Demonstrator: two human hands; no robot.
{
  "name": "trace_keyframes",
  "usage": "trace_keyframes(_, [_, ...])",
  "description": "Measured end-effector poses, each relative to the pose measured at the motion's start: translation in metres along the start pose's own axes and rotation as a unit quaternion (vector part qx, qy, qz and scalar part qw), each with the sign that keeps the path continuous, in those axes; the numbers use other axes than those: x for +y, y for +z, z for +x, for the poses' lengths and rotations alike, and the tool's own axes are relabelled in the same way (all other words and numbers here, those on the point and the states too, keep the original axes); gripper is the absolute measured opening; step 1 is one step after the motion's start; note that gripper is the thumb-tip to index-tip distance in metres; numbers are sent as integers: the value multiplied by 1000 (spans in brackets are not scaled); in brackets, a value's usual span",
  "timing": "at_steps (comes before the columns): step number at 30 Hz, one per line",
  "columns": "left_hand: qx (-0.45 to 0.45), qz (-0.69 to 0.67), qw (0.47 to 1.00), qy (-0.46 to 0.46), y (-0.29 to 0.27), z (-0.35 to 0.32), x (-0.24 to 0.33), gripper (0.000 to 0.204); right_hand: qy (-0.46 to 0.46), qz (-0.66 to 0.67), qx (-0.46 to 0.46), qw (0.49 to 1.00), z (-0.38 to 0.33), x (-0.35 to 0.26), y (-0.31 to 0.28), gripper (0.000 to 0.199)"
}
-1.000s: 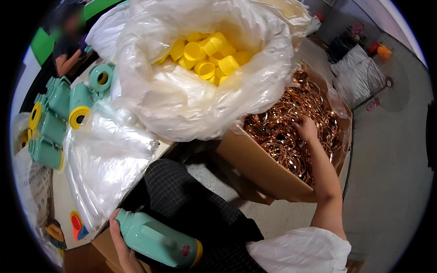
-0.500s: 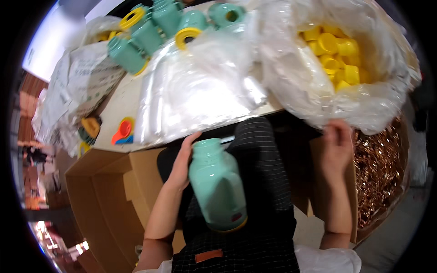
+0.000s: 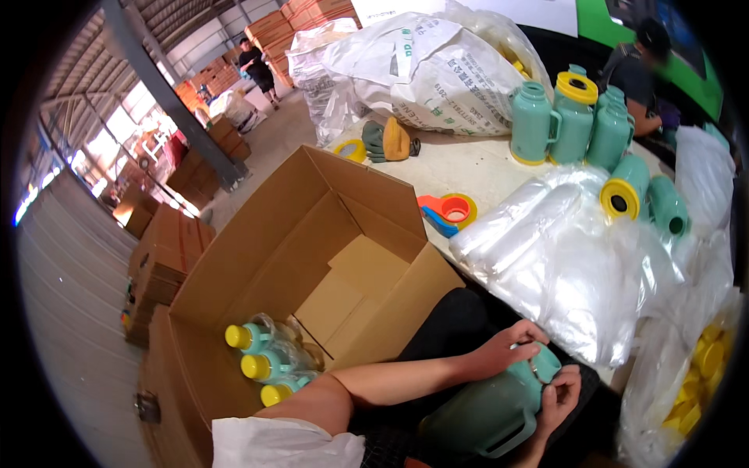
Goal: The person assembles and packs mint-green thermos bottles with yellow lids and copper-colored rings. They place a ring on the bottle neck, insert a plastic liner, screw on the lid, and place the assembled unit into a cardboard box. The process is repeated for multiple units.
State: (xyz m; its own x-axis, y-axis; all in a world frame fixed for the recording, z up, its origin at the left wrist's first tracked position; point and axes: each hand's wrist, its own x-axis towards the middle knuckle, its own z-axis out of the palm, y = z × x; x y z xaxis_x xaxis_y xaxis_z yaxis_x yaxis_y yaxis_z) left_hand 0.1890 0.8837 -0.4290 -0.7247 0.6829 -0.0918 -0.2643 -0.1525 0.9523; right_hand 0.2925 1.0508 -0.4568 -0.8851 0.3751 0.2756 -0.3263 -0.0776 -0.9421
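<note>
A green vacuum flask (image 3: 484,413) with a side handle lies tilted across my lap, its open neck toward the table. My left hand (image 3: 503,349) reaches over it, with thumb and fingers closed around the neck's near side. On the other side, my right hand (image 3: 560,396) has its fingers curled against the neck, close to the handle. Something small and pale shows at the neck between my hands, too small to make out. Beside my left arm, an open cardboard box (image 3: 304,226) holds several wrapped green flasks (image 3: 269,364) with yellow caps.
Clear plastic bags (image 3: 554,265) lie on the table, with more green flasks (image 3: 573,129) behind them. A tape roll (image 3: 456,209), a glove (image 3: 390,142) and a white sack (image 3: 429,70) sit farther left. Yellow caps (image 3: 694,382) fill a bag at right. Another person (image 3: 636,78) sits beyond.
The view has swung left, bringing the box and its flasks into sight. My right hand has left the edge of the yellow caps' bag and come to the flask's neck.
</note>
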Motion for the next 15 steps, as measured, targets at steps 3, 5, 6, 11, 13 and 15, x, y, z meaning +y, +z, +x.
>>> trace_keyframes(3, [63, 35, 997, -3, -1, -15, -3, 39, 25, -6, -13, 1000, -4, -7, 10, 35])
trace_keyframes(5, [90, 67, 994, -4, -3, -25, -4, 41, 60, -9, -12, 998, -9, -8, 12, 35])
trace_keyframes(6, [96, 79, 992, 0, -3, -27, -4, 43, 50, 4, -10, 999, -10, 0, 12, 33])
trace_keyframes(11, [74, 95, 992, 41, -7, -43, -18, 56, 117, 105, -6, 988, -10, 10, 15, 37])
trace_keyframes(13, [63, 89, 994, 11, -6, -46, -17, 58, 147, 117, -8, 982, -12, 11, 13, 38])
trace_keyframes(15, [57, 83, 995, 25, 1, -44, -16, 59, 159, 111, 15, 981, -15, -1, 11, 39])
